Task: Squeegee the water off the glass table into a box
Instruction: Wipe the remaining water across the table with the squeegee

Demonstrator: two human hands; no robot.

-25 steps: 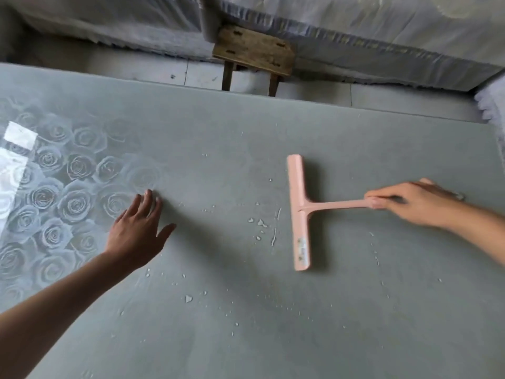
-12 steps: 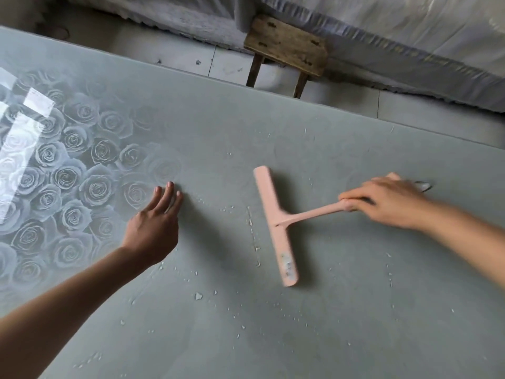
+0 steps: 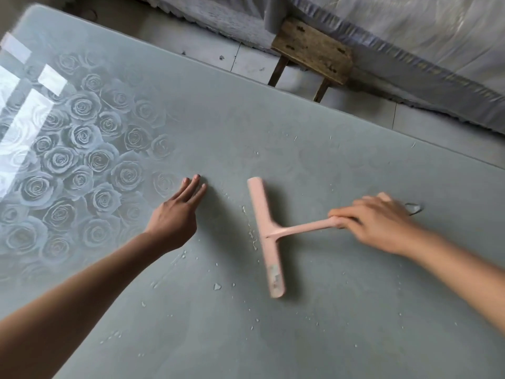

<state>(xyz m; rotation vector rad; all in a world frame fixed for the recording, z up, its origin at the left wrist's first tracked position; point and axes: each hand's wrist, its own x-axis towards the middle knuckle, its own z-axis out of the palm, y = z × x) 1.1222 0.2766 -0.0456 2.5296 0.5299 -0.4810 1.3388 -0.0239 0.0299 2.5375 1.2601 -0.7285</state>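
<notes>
Grey-green glass table point(image 3: 273, 337) fills most of the head view, its left portion printed with a rose pattern point(image 3: 82, 160) and crossed by bright window reflections. Beyond the far edge lie a tiled floor point(image 3: 246, 61), a small wooden stool point(image 3: 311, 50) and a pale sheet-covered mass point(image 3: 410, 36).

A pink T-shaped squeegee point(image 3: 266, 236) lies with its blade on the glass near the centre of the table, the blade running from far to near and tilted slightly. The right hand point(image 3: 379, 222) grips the end of its handle, fingers curled round it from above; the hand is somewhat blurred.

A thin line of water droplets point(image 3: 250, 231) sits just beside the blade's left edge. More drops are scattered over the near glass.

The left hand point(image 3: 177, 214) is palm down to the left of the blade and apart from it, fingers straight and close together, holding nothing. Whether the palm touches the glass cannot be told.
</notes>
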